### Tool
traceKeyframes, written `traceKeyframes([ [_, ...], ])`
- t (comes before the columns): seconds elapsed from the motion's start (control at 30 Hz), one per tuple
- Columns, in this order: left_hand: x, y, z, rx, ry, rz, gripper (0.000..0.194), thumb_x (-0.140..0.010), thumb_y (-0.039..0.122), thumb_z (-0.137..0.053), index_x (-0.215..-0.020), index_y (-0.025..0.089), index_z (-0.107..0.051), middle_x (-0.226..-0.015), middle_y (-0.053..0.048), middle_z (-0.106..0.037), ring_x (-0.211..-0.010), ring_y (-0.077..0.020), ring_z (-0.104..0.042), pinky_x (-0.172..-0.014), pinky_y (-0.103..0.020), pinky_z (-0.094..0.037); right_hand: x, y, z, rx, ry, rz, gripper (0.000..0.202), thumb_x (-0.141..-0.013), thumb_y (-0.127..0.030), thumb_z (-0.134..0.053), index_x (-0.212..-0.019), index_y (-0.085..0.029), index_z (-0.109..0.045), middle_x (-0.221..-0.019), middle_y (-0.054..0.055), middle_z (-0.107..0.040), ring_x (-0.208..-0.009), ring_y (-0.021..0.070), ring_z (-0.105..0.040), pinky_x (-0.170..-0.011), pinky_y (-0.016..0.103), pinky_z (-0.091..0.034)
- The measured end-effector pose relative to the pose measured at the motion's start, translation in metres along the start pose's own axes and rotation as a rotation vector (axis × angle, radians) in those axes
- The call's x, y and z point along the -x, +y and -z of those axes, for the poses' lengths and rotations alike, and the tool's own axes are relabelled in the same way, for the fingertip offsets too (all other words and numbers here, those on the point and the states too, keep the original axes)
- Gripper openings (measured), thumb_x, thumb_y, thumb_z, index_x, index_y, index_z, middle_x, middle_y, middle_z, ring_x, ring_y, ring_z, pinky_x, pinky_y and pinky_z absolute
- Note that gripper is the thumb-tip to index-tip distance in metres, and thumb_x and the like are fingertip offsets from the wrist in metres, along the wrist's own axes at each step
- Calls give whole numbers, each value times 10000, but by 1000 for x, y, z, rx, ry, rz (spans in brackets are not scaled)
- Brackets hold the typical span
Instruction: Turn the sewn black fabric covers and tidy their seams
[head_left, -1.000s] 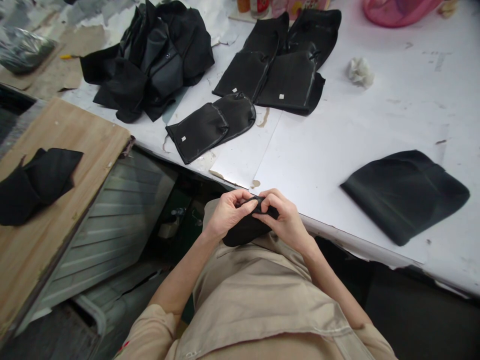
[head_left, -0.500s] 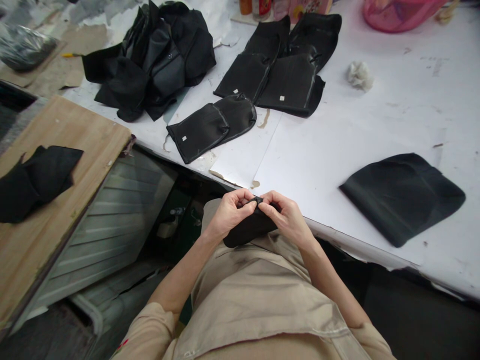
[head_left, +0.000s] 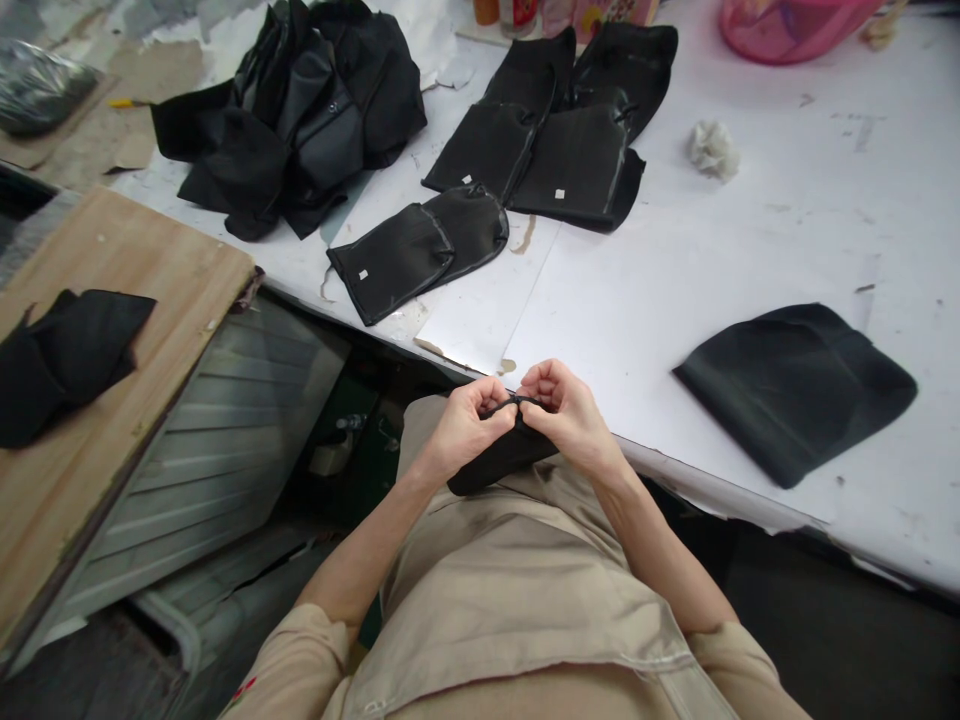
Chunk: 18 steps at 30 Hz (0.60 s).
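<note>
White table (head_left: 615, 310) ahead; left hand (head_left: 463, 430), right hand (head_left: 571, 418) pinching black piece (head_left: 499, 459)

We have changed the grip of our right hand (head_left: 566, 415) on the black cloth (head_left: 499, 460). 1 second ago our right thumb reached low across the cloth, below its edge; 0.5 seconds ago it had come up to the edge, its tip just beside the thumb of our left hand (head_left: 466, 428). Now our right knuckles stand higher, the fingers curl behind the edge, and a dark strip of cloth shows between them and the thumb. Our view has turned slightly too: the folded piece (head_left: 799, 390), the white wad (head_left: 712, 150) and the pink tub (head_left: 787, 27) all appear a little farther left.
</note>
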<state>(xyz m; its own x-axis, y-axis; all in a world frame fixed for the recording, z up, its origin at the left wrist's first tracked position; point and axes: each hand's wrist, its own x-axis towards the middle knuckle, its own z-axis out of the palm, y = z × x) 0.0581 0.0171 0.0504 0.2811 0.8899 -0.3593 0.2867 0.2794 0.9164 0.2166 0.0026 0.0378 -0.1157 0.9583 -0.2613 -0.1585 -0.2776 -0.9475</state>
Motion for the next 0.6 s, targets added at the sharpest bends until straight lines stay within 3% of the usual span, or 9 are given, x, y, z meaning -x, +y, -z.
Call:
traceKeyframes([
  [0.2, -2, -4, -1, 49, -10, 41, 163, -748, 253, -618, -671, 163, -505, -623, 48, -433, -561, -75, -372, -508, -202, -283, 1, 3, -1, -57, 28, -24, 134, -702, -171, -614, -806, -188, -531, -754, -19, -581, -671, 113, -536, -601, 234, -385],
  [0.37, -2, -3, -1, 139, -11, 72, 152, -762, 271, -620, -700, 161, -535, -615, 52, -448, -540, -69, -375, -506, -194, -301, 9, -2, 17, 102, -115, -5, 184, -893, -356, -580, -949, -185, -613, -768, -7, -578, -671, 122, -503, -599, 244, -395],
  [0.5, -2, -3, 0, 143, -19, 67, 126, -746, 254, -638, -721, 155, -563, -629, 48, -477, -554, -71, -394, -524, -190, -327, 15, 0, 24, 239, -207, 37, 254, -819, -407, -721, -893, -192, -609, -829, 3, -610, -731, 142, -521, -652, 258, -419],
  [0.6, -3, -5, 0, 139, -45, 57, 131, -774, 268, -632, -745, 154, -574, -647, 43, -493, -567, -72, -406, -532, -186, -335, 17, 2, 21, 343, -169, 119, 203, -807, -336, -744, -853, -199, -602, -857, 5, -606, -789, 153, -536, -713, 270, -422],
])
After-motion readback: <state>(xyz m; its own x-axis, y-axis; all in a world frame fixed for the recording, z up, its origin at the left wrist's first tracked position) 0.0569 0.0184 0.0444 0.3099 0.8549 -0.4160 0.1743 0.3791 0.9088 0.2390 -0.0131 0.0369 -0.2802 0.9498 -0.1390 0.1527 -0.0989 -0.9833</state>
